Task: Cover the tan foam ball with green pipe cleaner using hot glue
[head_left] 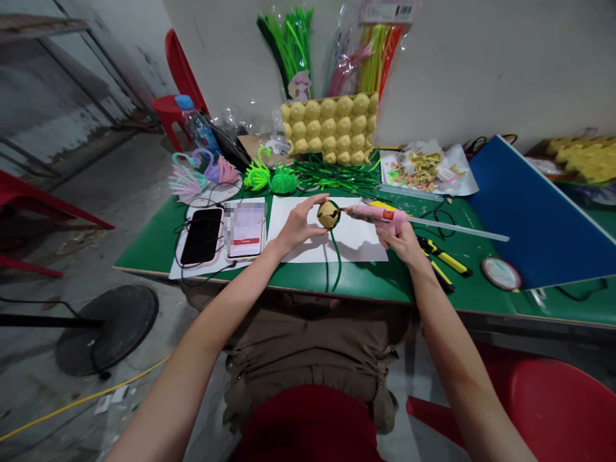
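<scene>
My left hand pinches a yellow egg-carton cup between thumb and fingers, above a white sheet of paper. A green pipe cleaner runs round the cup's right side and hangs down toward the table edge. In my right hand is a pink hot glue gun, its fingers closed round the handle. The nozzle points left and reaches the cup's right edge; whether it touches cannot be made out. A long clear glue stick sticks out of the gun's back.
Two phones, one dark and one lit, lie left with a black cable. Behind are pipe-cleaner swans, green pipe cleaners and an egg carton. Pliers, a tape roll and a blue board are right.
</scene>
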Action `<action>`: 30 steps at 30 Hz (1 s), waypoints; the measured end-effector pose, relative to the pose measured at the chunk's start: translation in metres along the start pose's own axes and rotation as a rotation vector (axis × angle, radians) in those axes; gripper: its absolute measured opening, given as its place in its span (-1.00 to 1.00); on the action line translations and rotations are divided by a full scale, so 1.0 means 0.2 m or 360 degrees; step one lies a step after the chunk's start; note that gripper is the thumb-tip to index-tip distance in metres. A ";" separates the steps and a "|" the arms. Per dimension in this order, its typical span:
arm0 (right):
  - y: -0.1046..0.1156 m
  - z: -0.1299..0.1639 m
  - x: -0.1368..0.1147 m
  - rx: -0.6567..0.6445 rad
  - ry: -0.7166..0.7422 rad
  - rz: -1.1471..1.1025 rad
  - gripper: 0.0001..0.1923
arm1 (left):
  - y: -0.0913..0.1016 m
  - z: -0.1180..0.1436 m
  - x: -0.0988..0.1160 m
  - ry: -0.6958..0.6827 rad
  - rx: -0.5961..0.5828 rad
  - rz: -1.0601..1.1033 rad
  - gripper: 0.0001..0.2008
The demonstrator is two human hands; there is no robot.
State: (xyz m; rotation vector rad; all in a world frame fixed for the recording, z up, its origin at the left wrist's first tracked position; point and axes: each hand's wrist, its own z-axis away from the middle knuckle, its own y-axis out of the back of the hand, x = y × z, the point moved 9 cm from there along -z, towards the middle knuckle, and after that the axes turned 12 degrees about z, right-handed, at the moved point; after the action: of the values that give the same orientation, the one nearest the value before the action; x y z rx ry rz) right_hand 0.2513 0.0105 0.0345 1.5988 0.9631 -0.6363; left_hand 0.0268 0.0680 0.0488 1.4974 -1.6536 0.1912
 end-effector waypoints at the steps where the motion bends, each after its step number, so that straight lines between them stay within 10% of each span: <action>1: 0.00 0.00 0.01 -0.0004 -0.0003 0.0008 -0.56 | 0.00 0.00 0.00 -0.0013 -0.0009 0.0006 -0.28; 30: -0.01 0.00 0.01 -0.0039 -0.0001 0.0170 -0.42 | -0.06 0.01 0.03 -0.0092 -0.0191 -0.0011 -0.32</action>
State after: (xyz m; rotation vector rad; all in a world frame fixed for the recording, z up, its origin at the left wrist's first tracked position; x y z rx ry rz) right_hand 0.2504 0.0110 0.0327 1.6166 0.8757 -0.5493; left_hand 0.0370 0.0602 0.0463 1.4299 -1.6753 0.0445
